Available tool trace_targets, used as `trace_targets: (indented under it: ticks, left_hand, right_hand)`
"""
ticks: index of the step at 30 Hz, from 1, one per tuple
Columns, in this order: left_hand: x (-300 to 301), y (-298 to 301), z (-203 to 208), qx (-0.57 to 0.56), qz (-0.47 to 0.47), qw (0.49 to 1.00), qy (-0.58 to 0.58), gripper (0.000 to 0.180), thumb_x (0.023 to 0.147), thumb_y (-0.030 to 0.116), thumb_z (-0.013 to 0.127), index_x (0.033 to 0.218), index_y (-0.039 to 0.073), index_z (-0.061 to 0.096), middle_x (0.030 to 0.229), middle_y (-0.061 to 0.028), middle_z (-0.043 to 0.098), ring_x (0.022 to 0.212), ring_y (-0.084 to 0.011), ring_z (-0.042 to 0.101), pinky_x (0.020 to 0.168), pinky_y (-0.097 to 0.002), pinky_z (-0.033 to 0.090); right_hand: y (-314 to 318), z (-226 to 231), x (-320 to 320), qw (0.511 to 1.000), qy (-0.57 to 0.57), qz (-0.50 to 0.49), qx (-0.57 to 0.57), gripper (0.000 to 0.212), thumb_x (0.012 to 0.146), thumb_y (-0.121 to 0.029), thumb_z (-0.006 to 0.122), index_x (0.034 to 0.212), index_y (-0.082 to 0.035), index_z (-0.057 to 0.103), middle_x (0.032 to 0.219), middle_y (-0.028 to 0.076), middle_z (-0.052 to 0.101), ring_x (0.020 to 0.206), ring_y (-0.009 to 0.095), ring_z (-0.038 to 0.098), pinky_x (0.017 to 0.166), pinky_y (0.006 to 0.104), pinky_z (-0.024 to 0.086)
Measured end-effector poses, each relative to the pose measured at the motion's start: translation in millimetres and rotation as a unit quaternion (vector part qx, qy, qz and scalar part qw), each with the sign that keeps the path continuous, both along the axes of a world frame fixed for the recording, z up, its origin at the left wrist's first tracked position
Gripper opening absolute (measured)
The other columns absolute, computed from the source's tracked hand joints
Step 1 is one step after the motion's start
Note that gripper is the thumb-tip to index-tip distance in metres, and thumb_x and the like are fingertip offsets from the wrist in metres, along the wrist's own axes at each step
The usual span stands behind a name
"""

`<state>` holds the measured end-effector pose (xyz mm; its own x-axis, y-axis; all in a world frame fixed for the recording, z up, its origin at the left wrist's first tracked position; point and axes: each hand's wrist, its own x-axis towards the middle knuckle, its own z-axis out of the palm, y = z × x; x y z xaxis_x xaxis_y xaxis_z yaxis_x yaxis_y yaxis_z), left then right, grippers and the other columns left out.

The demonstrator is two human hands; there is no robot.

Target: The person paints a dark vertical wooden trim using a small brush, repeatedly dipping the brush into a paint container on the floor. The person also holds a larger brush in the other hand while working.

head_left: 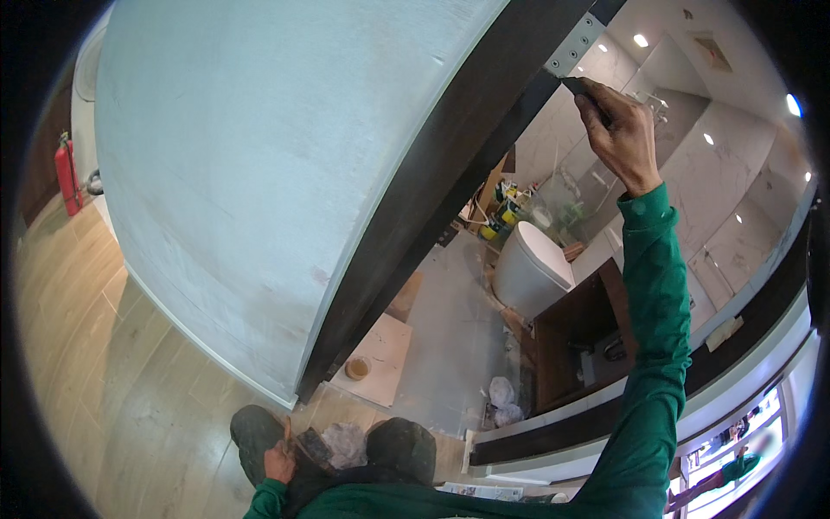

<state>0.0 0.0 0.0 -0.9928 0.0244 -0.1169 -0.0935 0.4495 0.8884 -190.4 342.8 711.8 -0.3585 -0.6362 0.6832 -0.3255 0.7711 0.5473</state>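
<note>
Raised at the upper right, my right hand pinches a small dark flat piece. I cannot make out its exact kind. Its tip touches the dark brown door frame just below a metal hinge plate fixed with several screws. Low down by my knee, my left hand is closed around something narrow that points upward; what it is does not show clearly. Beside that hand lie a dark object and a crumpled clear plastic bag, between my legs.
A pale wall borders the frame. Through the doorway are a white toilet, a brown cabinet, cluttered containers and a small tub on a board. A red fire extinguisher stands far left; another person appears lower right.
</note>
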Motion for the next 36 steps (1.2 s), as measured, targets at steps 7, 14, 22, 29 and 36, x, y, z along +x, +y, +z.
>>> trace_targets:
  ticks: [7, 14, 22, 29, 36]
  left_hand:
    - [-4.1, -4.6, 1.6, 0.01, -0.002, 1.0, -0.018, 0.031, 0.092, 0.026, 0.06, 0.083, -0.004, 0.059, 0.063, -0.0237, 0.062, 0.063, -0.0436, 0.063, 0.061, -0.0504, 0.049]
    - [-2.2, -3.4, -3.7, -0.034, -0.009, 0.999, -0.007, 0.026, 0.088, 0.021, 0.062, 0.088, -0.004, 0.061, 0.069, -0.0269, 0.061, 0.072, -0.0471, 0.062, 0.066, -0.0529, 0.048]
    - [-1.0, -2.1, 7.8, -0.005, -0.015, 0.999, -0.032, 0.028, 0.092, 0.024, 0.061, 0.086, -0.004, 0.061, 0.065, -0.0192, 0.065, 0.064, -0.0402, 0.065, 0.063, -0.0487, 0.051]
    - [2.7, -1.4, 12.0, 0.036, 0.013, 0.999, -0.027, 0.034, 0.096, 0.03, 0.057, 0.085, -0.003, 0.062, 0.06, -0.0142, 0.065, 0.054, -0.03, 0.067, 0.055, -0.0418, 0.052]
    - [-0.5, -0.6, 7.5, 0.019, 0.001, 1.0, -0.016, 0.035, 0.096, 0.031, 0.057, 0.086, -0.002, 0.062, 0.06, -0.0155, 0.065, 0.056, -0.0328, 0.067, 0.058, -0.0435, 0.053]
  right_hand:
    - [-2.2, 1.7, 0.7, 0.999, 0.003, -0.012, -0.034, 0.021, 0.086, -0.014, 0.066, 0.104, -0.005, 0.073, 0.085, 0.016, 0.072, 0.068, 0.029, 0.07, 0.064, 0.0357, 0.055]
    - [2.0, 5.0, 0.7, 1.0, 0.007, -0.019, 0.01, 0.022, 0.086, -0.015, 0.066, 0.104, -0.004, 0.073, 0.087, 0.017, 0.072, 0.069, 0.03, 0.071, 0.063, 0.0377, 0.055]
    - [-1.4, 4.2, 2.4, 1.0, -0.01, -0.011, 0.018, 0.024, 0.086, -0.017, 0.065, 0.104, -0.004, 0.073, 0.086, 0.019, 0.072, 0.069, 0.032, 0.07, 0.064, 0.0385, 0.054]
    - [-3.3, 1.5, 3.0, 0.999, 0.005, -0.024, -0.026, 0.026, 0.087, -0.02, 0.064, 0.105, -0.005, 0.073, 0.085, 0.019, 0.072, 0.07, 0.031, 0.071, 0.066, 0.038, 0.055]
    - [-6.4, 2.3, 4.3, 1.0, 0.018, -0.024, 0.008, 0.025, 0.086, -0.018, 0.063, 0.105, -0.006, 0.073, 0.087, 0.018, 0.071, 0.071, 0.033, 0.07, 0.064, 0.0386, 0.055]
